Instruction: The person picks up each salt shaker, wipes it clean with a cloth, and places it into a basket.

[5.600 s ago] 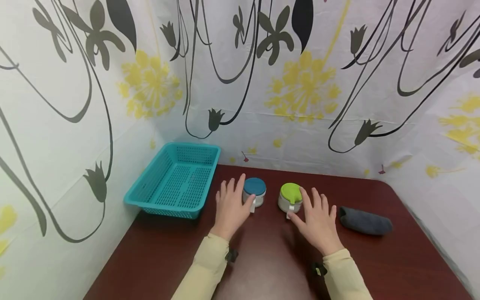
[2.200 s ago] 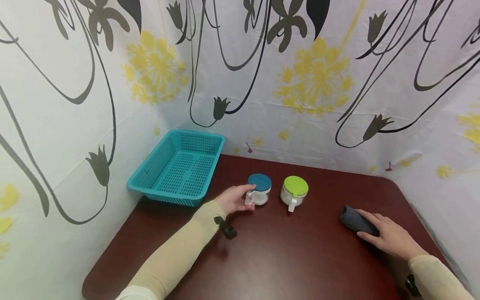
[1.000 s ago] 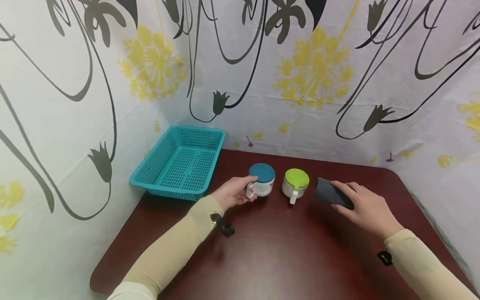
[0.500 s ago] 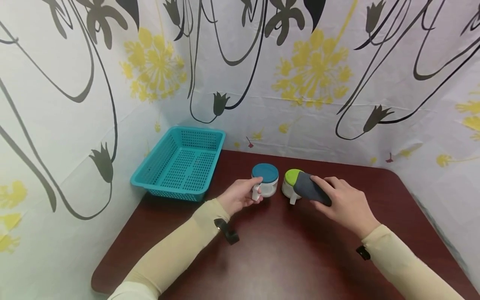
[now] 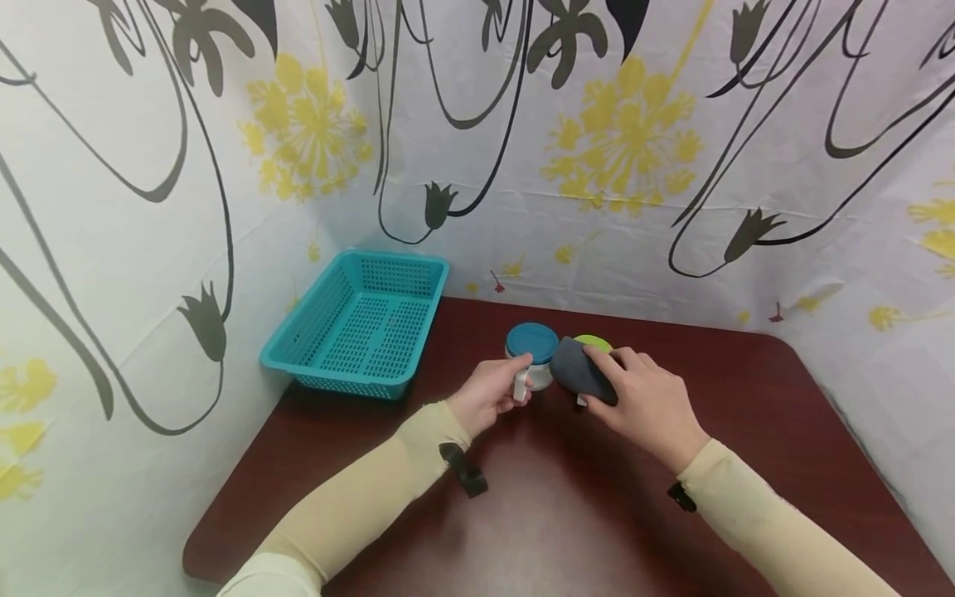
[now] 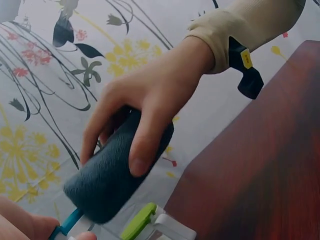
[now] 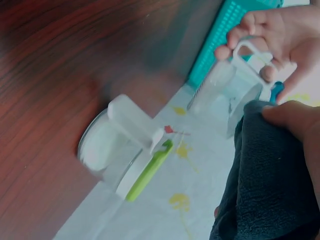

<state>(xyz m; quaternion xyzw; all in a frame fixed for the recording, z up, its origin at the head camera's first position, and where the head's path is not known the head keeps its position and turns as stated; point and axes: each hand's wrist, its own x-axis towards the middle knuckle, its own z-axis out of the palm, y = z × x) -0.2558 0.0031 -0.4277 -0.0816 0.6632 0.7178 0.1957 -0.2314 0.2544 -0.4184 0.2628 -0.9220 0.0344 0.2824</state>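
My left hand (image 5: 488,394) grips the white handle of a clear glass jar with a blue lid (image 5: 532,342). In the right wrist view its fingers (image 7: 250,25) are curled at the handle loop. My right hand (image 5: 649,402) holds a rolled dark grey cloth (image 5: 582,373), thumb on one side and fingers on the other. The cloth's front end comes right up to the blue-lidded jar's side. Behind the cloth, a second jar with a green lid (image 5: 594,341) is partly hidden in the head view; the right wrist view shows its white handle (image 7: 132,122).
A turquoise plastic basket (image 5: 366,332) with perforated sides stands at the back left of the dark red table (image 5: 746,414). White patterned fabric (image 5: 477,232) hangs behind and along both sides of the tabletop.
My left hand took hold of the blue-lidded jar's handle. My right hand picked up the grey cloth from the right and carried it left, past the green lid, to the blue-lidded jar.
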